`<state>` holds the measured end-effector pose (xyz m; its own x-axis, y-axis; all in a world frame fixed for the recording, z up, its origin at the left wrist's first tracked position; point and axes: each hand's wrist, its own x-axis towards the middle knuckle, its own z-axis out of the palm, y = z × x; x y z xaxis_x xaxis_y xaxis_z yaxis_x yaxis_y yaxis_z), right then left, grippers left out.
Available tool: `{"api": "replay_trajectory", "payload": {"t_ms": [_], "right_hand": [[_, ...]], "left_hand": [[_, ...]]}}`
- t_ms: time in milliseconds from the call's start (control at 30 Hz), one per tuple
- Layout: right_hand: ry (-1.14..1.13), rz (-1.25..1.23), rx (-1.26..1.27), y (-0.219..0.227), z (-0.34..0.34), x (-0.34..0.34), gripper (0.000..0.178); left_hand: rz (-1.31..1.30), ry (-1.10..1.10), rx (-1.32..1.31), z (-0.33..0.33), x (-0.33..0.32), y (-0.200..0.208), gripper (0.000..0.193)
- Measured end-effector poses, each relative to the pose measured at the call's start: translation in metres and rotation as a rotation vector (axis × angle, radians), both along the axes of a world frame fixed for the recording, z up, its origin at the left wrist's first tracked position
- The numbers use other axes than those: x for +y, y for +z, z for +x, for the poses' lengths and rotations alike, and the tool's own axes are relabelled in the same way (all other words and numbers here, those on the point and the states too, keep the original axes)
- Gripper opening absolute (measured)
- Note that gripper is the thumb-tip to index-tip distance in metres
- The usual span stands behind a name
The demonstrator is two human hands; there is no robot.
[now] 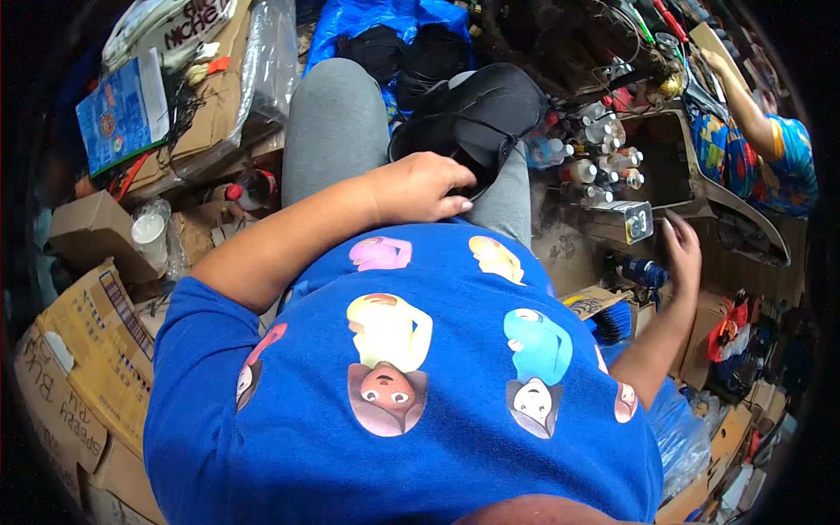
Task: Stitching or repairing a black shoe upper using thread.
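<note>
Right hand [682, 255] blurred. Right leg [507, 208] partly hidden under black item [468, 109]. Blue sheet [337, 19] cut off by top edge.

Dark lettering is showing on a white bag [171, 39] at the flat cardboard's [210, 127] far left corner, pale print is running over a blue packet [118, 114] along the cardboard's left edge, and black handwriting is marking a brown carton [59, 394].
</note>
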<state>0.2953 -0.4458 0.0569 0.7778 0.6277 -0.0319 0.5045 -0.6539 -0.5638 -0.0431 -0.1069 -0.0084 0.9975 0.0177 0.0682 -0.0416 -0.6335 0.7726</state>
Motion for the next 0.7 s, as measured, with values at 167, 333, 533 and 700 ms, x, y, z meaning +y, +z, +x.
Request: {"api": "replay_trajectory", "payload": {"t_ms": [167, 333, 533, 700], "right_hand": [[0.388, 0.373, 0.441, -0.051, -0.081, 0.169, 0.053], [0.250, 0.197, 0.330, -0.066, -0.100, 0.249, 0.061], [0.341, 0.661, 0.847, -0.083, -0.100, 0.237, 0.066], [0.053, 0.527, 0.932, -0.093, -0.102, 0.226, 0.058]], "left_hand": [[0.085, -0.047, 0.019, 0.005, 0.004, 0.026, 0.024], [0.102, 0.280, -0.473, 0.049, 0.023, 0.055, 0.017], [0.579, 0.347, 0.276, 0.084, 0.057, 0.029, 0.041], [0.334, 0.571, -0.226, 0.087, 0.057, 0.011, 0.028]]}}
